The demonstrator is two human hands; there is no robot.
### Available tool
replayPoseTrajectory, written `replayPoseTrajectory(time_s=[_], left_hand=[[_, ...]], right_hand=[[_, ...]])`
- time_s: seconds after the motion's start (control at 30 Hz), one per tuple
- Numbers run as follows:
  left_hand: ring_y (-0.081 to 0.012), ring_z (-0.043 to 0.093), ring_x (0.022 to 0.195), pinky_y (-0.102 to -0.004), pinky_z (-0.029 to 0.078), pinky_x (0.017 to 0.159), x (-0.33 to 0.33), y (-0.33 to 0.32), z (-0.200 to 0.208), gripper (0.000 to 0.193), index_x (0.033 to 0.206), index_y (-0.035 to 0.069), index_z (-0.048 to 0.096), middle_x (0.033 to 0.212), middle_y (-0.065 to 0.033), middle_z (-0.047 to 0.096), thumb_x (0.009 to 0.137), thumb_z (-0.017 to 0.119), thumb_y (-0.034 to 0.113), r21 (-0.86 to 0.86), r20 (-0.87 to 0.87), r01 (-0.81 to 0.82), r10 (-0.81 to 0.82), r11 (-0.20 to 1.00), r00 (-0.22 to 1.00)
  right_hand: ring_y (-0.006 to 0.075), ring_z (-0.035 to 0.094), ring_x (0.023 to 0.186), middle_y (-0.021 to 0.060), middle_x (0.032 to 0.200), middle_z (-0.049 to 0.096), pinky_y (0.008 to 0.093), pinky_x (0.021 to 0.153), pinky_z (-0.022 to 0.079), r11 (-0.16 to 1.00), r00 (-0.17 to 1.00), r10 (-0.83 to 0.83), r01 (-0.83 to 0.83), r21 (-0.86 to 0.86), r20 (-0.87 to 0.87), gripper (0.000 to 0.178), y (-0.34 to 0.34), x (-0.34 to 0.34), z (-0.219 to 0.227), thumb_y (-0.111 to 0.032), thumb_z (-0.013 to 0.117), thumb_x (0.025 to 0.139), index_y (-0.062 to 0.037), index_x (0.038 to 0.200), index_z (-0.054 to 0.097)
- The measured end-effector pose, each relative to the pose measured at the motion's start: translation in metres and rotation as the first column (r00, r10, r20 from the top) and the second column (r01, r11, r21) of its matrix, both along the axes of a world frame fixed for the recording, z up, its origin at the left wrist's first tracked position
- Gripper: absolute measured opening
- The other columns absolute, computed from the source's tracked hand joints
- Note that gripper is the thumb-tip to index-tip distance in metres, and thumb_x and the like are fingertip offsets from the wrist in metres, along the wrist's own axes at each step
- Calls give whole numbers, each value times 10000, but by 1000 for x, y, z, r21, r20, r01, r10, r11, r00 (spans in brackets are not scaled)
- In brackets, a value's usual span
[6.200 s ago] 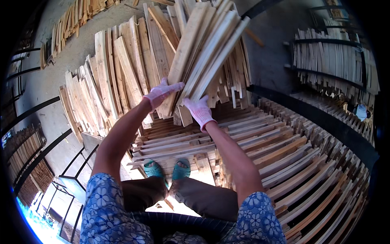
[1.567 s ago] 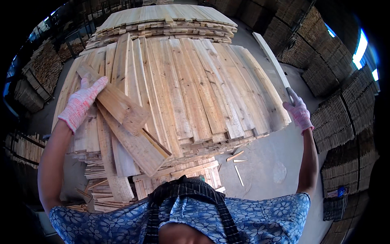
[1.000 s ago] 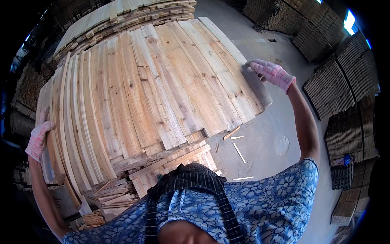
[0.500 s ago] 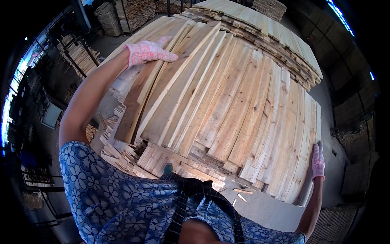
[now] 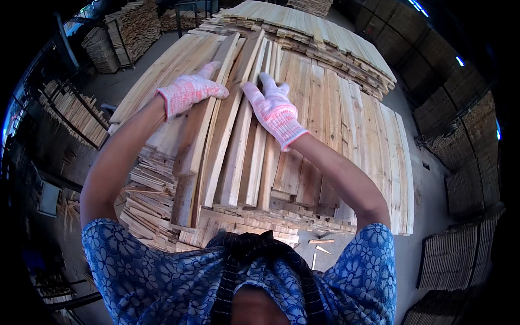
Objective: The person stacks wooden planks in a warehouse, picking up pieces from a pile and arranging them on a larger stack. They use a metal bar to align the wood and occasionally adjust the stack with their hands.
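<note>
Several long, pale wooden boards point(image 5: 234, 157) stand tilted on their edges, leaning together on top of a wide stack. My left hand point(image 5: 189, 91), in a pink and white knitted glove, is closed over the upper edges of boards on the left of this group, thumb toward the right. My right hand point(image 5: 272, 107), gloved alike, lies over the tilted boards just right of the left hand. Its fingers are spread, and its fingertips are at the board edges. To the right, flat boards point(image 5: 346, 124) lie side by side, passing under my right forearm.
Beyond lies another stack of boards point(image 5: 319, 32). Loose offcuts point(image 5: 146, 211) are heaped at the near left. Bundled timber point(image 5: 76, 111) stands at the left, with tall board stacks point(image 5: 449, 260) at the right. Wood scraps point(image 5: 322, 249) lie on the floor.
My right hand has moved from the stack's far right edge to the tilted boards beside my left hand. The tilted boards stand more upright, and the view has shifted.
</note>
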State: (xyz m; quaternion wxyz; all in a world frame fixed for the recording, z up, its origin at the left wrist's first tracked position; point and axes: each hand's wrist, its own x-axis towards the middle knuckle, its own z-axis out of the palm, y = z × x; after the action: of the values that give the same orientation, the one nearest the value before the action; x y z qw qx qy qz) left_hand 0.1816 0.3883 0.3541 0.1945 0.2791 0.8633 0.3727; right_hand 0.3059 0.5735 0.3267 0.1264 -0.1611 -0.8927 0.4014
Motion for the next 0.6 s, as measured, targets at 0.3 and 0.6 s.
replayPoseTrajectory(time_s=[0.3,0.6], left_hand=[[-179,694,1018,-334,574,892,-16,-21,-20,521,1313,68,597,1169,-106,689,922,684,401,520,616,-284,-123,806,778],[-186,631,1153,-416,505,1000,13,9,-2,871,1449,87,510,1351,-104,613,817,712,652,348,354,98,-228,932,907]], right_hand=[[380,407,1409,249,1570,328,436,1133,357,921,974,-218,228,-316,66,1172,15,-31,7,-630,741,765,-80,1602,133],[262,672,1091,159,1275,646,440,951,560,527,997,-1,-64,-847,-76,691,30,-21,6,-560,653,913,-68,1386,546]])
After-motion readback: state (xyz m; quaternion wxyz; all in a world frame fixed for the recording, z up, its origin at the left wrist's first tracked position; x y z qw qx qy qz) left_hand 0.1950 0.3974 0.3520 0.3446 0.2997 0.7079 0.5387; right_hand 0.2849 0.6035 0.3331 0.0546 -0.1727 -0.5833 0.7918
